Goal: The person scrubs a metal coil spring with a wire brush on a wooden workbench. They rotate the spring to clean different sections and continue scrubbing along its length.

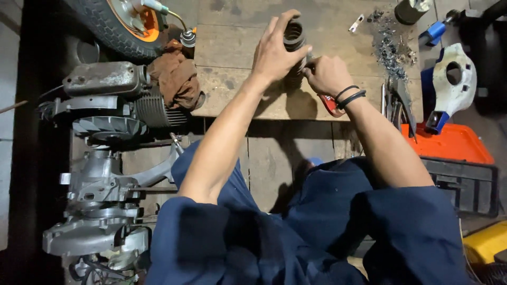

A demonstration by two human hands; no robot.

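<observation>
My left hand (274, 50) grips a dark, round, ribbed metal part (293, 37) from the left side, holding it up above a wooden board (232, 58). My right hand (326, 75) is closed just to the right of and below that part, on a tool whose red handle (331, 105) shows under the wrist. The tool's tip is hidden by my fingers and the part. Two black bands circle my right wrist.
A grey scooter engine (105, 158) with a finned cylinder lies at the left, a brown rag (177, 79) on it, a tyre (113, 24) above. Metal shavings (391, 47), pliers (398, 100), a white-blue casting (451, 79) and an orange tray (454, 145) lie right.
</observation>
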